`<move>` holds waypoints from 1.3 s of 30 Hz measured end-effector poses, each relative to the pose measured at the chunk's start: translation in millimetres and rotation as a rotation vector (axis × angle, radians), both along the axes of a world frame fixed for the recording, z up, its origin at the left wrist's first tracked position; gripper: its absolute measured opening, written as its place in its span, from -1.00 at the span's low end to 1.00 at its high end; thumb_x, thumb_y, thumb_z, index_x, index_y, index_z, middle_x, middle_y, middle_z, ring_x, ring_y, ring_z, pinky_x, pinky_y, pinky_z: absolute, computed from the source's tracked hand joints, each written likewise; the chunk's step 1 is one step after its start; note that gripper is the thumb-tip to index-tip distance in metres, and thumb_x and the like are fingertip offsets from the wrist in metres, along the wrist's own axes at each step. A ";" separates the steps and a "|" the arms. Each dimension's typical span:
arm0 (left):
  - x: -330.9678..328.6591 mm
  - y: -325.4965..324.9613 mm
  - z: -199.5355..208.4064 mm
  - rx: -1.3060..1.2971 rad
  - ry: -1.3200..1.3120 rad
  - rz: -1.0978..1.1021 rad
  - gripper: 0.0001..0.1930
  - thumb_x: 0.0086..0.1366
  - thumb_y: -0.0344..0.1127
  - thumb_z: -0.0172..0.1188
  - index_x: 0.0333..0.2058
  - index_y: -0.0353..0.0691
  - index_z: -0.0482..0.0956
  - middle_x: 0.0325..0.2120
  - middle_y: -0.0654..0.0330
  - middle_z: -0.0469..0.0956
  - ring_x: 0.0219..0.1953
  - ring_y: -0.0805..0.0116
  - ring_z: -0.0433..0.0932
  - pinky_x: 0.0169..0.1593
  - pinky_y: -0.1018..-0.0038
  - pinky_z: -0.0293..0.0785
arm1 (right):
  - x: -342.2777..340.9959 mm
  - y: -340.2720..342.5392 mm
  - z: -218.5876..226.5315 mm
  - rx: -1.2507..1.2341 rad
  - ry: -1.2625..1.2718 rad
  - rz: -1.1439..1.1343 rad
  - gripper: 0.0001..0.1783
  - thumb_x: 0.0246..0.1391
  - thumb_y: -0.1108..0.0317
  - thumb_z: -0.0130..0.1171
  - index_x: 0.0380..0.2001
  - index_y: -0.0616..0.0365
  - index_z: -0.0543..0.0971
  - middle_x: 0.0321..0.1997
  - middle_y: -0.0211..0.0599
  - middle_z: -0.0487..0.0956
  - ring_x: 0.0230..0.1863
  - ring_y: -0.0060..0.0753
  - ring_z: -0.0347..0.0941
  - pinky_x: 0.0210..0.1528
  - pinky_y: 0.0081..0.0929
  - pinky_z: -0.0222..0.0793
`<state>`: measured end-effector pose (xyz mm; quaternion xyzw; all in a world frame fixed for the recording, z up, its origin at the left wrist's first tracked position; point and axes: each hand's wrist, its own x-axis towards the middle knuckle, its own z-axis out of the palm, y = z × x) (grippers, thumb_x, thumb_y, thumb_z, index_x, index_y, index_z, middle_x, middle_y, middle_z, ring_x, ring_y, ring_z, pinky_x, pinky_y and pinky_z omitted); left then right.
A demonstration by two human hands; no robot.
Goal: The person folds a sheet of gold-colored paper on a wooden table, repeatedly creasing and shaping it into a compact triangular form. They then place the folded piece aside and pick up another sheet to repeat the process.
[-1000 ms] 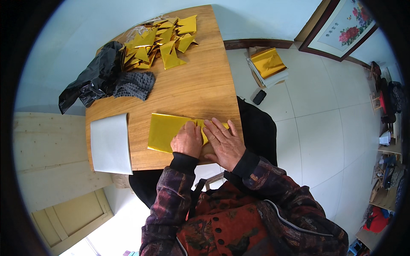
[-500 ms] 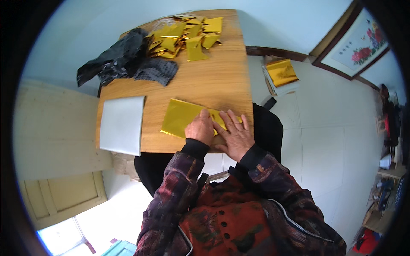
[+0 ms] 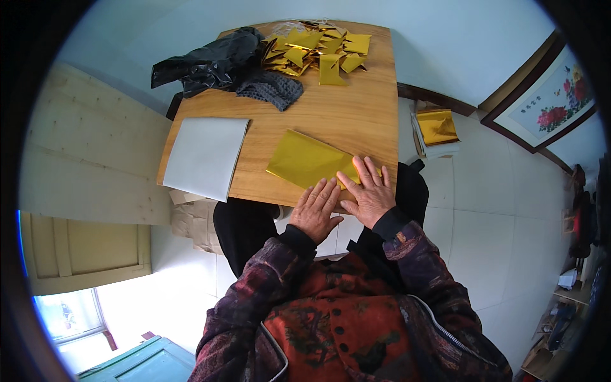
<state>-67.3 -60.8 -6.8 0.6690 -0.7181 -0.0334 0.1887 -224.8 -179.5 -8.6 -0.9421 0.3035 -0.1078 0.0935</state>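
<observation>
A sheet of gold foil paper (image 3: 305, 158), folded into a long flat strip, lies slantwise near the front edge of the wooden table (image 3: 331, 113). On its right end my right hand (image 3: 370, 196) rests flat, fingers spread. Against the near edge of the paper, my left hand (image 3: 316, 211) lies with its fingers stretched out and holds nothing. To the left is a flat stack of silvery-white sheets (image 3: 207, 156). At the back of the table sits a heap of folded gold foil pieces (image 3: 312, 48).
Left of the heap lie a black plastic bag (image 3: 210, 63) and a dark grey knitted cloth (image 3: 272, 88). On the floor to the right, more gold paper (image 3: 437, 127) tops a small pile. A framed flower picture (image 3: 554, 99) leans against the wall.
My left hand has moved off the top of the gold paper to its near edge, and its curled fingers have straightened. My right hand stays on the right end. The whole view has shifted.
</observation>
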 end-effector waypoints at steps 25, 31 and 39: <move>6.5 9.2 -20.8 -0.233 0.014 0.083 -0.52 0.09 -0.55 0.04 0.04 -0.15 0.49 0.14 0.18 0.46 0.20 0.24 0.41 0.26 0.20 0.23 | -16.4 -31.2 3.3 0.102 0.074 -0.464 -0.25 0.18 0.04 0.06 0.36 0.02 0.11 0.51 -0.36 -0.03 0.49 -0.22 -0.14 0.41 0.13 -0.22; 6.4 10.9 -24.7 -0.222 0.026 0.080 -0.53 0.10 -0.53 0.04 0.05 -0.16 0.49 0.15 0.17 0.45 0.22 0.23 0.39 0.26 0.18 0.22 | -27.2 -40.4 3.4 0.175 0.028 -0.446 -0.35 0.21 0.16 0.01 0.33 0.02 0.15 0.48 -0.35 0.02 0.41 -0.17 0.04 0.38 0.11 -0.11; 5.7 11.0 -28.7 -0.234 -0.014 0.079 -0.55 0.15 -0.43 0.07 0.06 -0.16 0.47 0.20 0.19 0.39 0.25 0.26 0.34 0.29 0.20 0.18 | 15.1 8.0 11.9 -0.033 -0.196 -0.181 -0.44 0.09 0.29 0.13 0.15 0.25 0.33 0.32 -0.04 0.26 0.36 0.02 0.10 0.30 0.03 0.03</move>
